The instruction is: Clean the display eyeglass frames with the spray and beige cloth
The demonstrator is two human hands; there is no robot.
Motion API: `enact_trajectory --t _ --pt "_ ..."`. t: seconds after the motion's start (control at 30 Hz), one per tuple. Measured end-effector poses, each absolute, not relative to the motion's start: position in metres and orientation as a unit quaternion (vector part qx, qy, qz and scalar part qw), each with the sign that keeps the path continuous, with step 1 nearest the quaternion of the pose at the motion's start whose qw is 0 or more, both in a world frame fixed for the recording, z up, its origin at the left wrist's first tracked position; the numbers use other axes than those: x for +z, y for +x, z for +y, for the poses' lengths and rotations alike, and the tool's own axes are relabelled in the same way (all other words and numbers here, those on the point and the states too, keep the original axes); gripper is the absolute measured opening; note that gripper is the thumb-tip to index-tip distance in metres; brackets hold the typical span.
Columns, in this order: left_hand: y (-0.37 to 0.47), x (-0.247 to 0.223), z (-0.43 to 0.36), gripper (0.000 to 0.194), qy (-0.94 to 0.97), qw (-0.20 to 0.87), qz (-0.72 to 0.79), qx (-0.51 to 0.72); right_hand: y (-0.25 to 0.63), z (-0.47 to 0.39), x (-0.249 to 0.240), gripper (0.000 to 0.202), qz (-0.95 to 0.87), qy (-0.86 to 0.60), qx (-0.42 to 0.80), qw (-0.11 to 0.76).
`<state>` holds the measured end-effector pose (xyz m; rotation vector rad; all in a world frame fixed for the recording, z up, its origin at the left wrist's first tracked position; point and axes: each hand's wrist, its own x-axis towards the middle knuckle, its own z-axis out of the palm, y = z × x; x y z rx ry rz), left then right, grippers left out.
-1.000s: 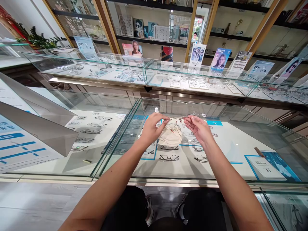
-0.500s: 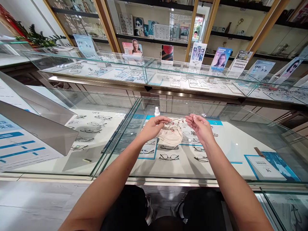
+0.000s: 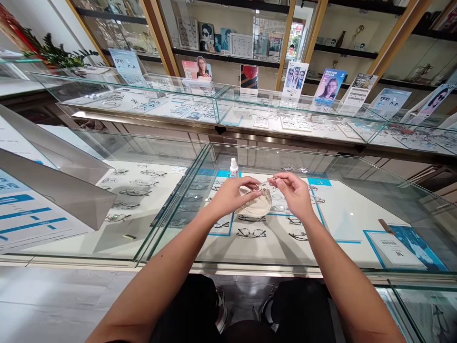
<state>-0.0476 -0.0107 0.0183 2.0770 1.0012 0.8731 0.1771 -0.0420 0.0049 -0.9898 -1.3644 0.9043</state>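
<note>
Over the glass counter, my left hand (image 3: 237,193) and my right hand (image 3: 294,191) are close together with a thin-framed pair of glasses (image 3: 264,186) between them. The fingers of my left hand close on one side of the frame. My right thumb and fingertips pinch its other side, near a reddish part. Fingers hide much of the glasses. Just below them lies a beige cloth (image 3: 255,208) on the glass top, partly covered by my left hand. A small white bottle (image 3: 233,169) stands upright behind my left hand.
Inside the glass display case (image 3: 214,259) under my hands, several glasses (image 3: 251,233) lie in rows. A folded grey-and-white sign (image 3: 50,205) stands at left. Farther back runs another glass case (image 3: 150,121) with upright cards (image 3: 294,83) on top.
My hands have come closer together, the right one moving left and slightly down. The glasses have turned between them, and my left hand covers more of the cloth.
</note>
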Motion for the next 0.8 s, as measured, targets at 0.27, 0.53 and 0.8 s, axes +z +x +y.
enact_trajectory --t 0.27,0.53,0.8 --pt "-0.047 0.011 -0.009 0.031 0.79 0.367 0.362 0.331 0.176 -0.046 0.008 0.029 -0.609 -0.406 0.384 0.563" --pt "-0.045 0.013 -0.012 0.028 0.796 0.355 0.364 0.327 0.178 -0.044 0.006 0.025 -0.603 -0.404 0.391 0.566" --pt "-0.037 0.014 -0.018 0.032 0.714 0.273 0.434 0.477 0.17 -0.053 0.011 0.021 -0.588 -0.435 0.271 0.626"
